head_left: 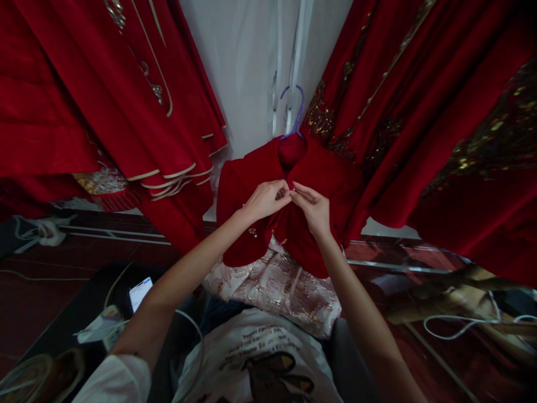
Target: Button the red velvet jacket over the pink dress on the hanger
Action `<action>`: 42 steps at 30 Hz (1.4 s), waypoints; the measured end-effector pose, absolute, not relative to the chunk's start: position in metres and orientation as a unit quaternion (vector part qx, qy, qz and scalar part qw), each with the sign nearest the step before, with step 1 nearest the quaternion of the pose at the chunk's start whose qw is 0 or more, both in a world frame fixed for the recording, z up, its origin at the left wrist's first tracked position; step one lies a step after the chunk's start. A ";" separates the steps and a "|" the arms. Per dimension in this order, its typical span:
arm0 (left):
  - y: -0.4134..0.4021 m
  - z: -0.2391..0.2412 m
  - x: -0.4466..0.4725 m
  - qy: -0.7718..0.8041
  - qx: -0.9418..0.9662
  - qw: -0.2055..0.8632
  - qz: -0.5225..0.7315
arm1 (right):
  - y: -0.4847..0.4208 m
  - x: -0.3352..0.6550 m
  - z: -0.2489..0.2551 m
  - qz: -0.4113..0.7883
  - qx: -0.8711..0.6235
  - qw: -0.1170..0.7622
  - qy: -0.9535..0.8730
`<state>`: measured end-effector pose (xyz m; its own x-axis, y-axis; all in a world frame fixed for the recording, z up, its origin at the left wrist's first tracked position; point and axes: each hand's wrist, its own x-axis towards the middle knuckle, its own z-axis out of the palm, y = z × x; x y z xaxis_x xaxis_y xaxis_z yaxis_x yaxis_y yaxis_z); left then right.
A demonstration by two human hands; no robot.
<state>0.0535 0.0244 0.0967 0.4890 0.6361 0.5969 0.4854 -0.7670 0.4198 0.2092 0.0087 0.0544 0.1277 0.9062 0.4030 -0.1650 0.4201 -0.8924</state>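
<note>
A red jacket (247, 162) with a stand-up neck opening hangs in front of me on a purple hanger (298, 112). Small beaded ornaments (252, 232) decorate its lower front. At the upper front opening, my left hand (268, 198) pinches the jacket's edge between thumb and fingers. My right hand (311, 207) pinches the opposite edge, its fingertips meeting those of the left. A tiny pale spot shows between the fingertips, too small to name. Below the jacket, a pale pink and gold brocade cloth (277, 285) lies across my lap.
Red garments with gold trim (138, 101) hang at left, and sequined red garments (474, 140) hang at right. Behind stands a white cabinet (239, 67). A phone with a lit screen (140, 292) and a power strip (111, 330) lie at lower left. A white cable (451, 336) loops at right.
</note>
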 end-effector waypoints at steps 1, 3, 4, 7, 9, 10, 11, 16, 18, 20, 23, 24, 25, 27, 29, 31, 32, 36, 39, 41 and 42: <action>0.024 0.097 0.053 0.324 0.861 0.096 0.380 | 0.009 0.210 0.055 0.414 -0.357 0.657 -0.519; 0.024 0.099 0.052 0.321 0.865 0.094 0.373 | 0.009 0.212 0.058 0.429 -0.360 0.651 -0.513; 0.025 0.099 0.052 0.321 0.865 0.096 0.373 | 0.008 0.212 0.060 0.436 -0.360 0.649 -0.508; 0.025 0.100 0.053 0.322 0.859 0.115 0.382 | 0.007 0.214 0.064 0.458 -0.355 0.648 -0.494; 0.026 0.099 0.054 0.322 0.851 0.135 0.391 | 0.006 0.216 0.065 0.475 -0.355 0.640 -0.488; 0.026 0.099 0.054 0.323 0.848 0.143 0.395 | 0.006 0.217 0.065 0.482 -0.356 0.635 -0.489; 0.025 0.098 0.055 0.324 0.845 0.148 0.398 | 0.007 0.218 0.065 0.486 -0.357 0.630 -0.490; 0.024 0.097 0.056 0.323 0.838 0.148 0.414 | 0.009 0.222 0.068 0.490 -0.357 0.622 -0.496; 0.023 0.098 0.056 0.320 0.839 0.150 0.414 | 0.009 0.222 0.068 0.496 -0.357 0.619 -0.494; 0.024 0.098 0.055 0.316 0.841 0.156 0.410 | 0.008 0.222 0.069 0.504 -0.352 0.617 -0.492; 0.025 0.099 0.053 0.315 0.841 0.170 0.406 | 0.007 0.221 0.069 0.510 -0.343 0.617 -0.491; 0.026 0.099 0.052 0.314 0.841 0.174 0.406 | 0.007 0.221 0.069 0.511 -0.341 0.618 -0.491; 0.026 0.099 0.052 0.312 0.841 0.177 0.405 | 0.007 0.221 0.070 0.510 -0.339 0.620 -0.490; 0.026 0.100 0.052 0.308 0.843 0.182 0.401 | 0.007 0.222 0.070 0.510 -0.339 0.619 -0.492; 0.026 0.100 0.053 0.310 0.843 0.179 0.402 | 0.007 0.223 0.071 0.511 -0.342 0.614 -0.495; 0.025 0.100 0.055 0.316 0.839 0.169 0.409 | 0.007 0.223 0.071 0.513 -0.342 0.610 -0.498; 0.024 0.100 0.056 0.319 0.838 0.162 0.412 | 0.007 0.224 0.071 0.514 -0.342 0.610 -0.497; 0.023 0.098 0.058 0.327 0.839 0.136 0.412 | 0.007 0.223 0.072 0.509 -0.340 0.618 -0.493; 0.024 0.096 0.056 0.323 0.842 0.124 0.414 | 0.006 0.222 0.071 0.476 -0.345 0.626 -0.513; 0.024 0.095 0.055 0.314 0.843 0.129 0.417 | 0.005 0.222 0.068 0.437 -0.349 0.632 -0.536; 0.025 0.094 0.054 0.310 0.844 0.134 0.418 | 0.005 0.222 0.067 0.419 -0.350 0.636 -0.547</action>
